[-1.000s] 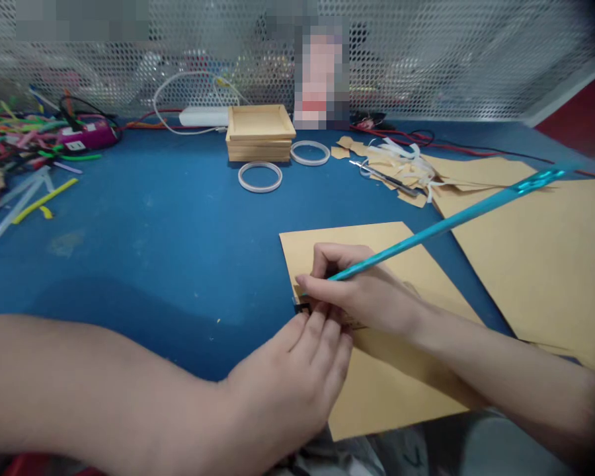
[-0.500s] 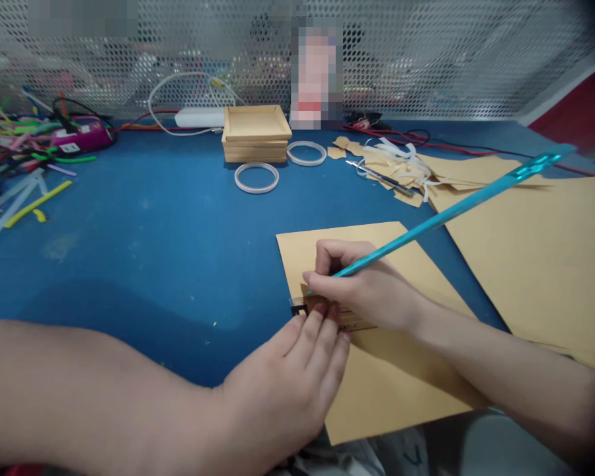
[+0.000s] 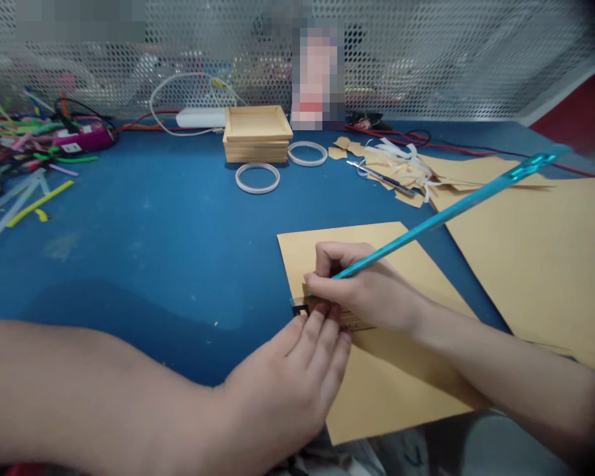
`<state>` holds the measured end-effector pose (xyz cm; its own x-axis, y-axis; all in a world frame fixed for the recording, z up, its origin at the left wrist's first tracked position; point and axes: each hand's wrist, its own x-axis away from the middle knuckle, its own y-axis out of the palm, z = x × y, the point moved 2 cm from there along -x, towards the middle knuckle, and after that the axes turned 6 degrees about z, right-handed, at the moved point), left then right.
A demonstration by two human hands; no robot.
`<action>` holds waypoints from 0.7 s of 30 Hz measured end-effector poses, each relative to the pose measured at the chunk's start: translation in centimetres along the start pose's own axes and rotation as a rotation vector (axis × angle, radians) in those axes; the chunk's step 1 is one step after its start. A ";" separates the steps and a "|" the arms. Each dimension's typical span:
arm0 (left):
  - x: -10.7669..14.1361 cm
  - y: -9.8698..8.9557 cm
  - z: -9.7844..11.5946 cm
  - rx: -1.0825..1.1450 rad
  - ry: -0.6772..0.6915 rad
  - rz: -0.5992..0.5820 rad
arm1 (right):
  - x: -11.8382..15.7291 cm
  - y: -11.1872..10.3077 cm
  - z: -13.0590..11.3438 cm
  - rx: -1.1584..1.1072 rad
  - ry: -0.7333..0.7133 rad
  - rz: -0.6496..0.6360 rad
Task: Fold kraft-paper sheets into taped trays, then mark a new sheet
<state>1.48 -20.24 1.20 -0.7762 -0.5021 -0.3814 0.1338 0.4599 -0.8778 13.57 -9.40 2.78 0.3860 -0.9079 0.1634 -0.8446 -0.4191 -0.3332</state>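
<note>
Plainly, a blue pen (image 3: 426,225) was gripped by the right hand (image 3: 364,289) beside a ruler (image 3: 357,323), which was pressed onto brown paper (image 3: 391,390) on the worktop (image 3: 178,244) by the uncurled left hand (image 3: 292,370).

My left hand (image 3: 290,373) covers much of the clear ruler (image 3: 301,309), whose print is too small to read. My right hand (image 3: 374,294) hides a stretch of the teal pen (image 3: 441,219) near its tip, while the right edge crops the larger brown sheet (image 3: 540,264).
</note>
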 end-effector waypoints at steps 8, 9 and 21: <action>0.0 0.0 0.0 0.010 -0.004 -0.004 | 0.1 0.0 0.0 -0.018 0.004 -0.007; 0.0 0.0 0.0 0.013 -0.004 -0.004 | 0.1 0.0 0.0 -0.019 0.007 -0.011; 0.0 -0.1 0.0 0.021 -0.005 -0.020 | 0.1 0.0 -0.1 -0.012 0.020 -0.025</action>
<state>1.46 -20.27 1.26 -0.7757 -0.5148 -0.3649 0.1310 0.4343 -0.8912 13.55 -9.49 2.90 0.3991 -0.8969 0.1903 -0.8395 -0.4409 -0.3175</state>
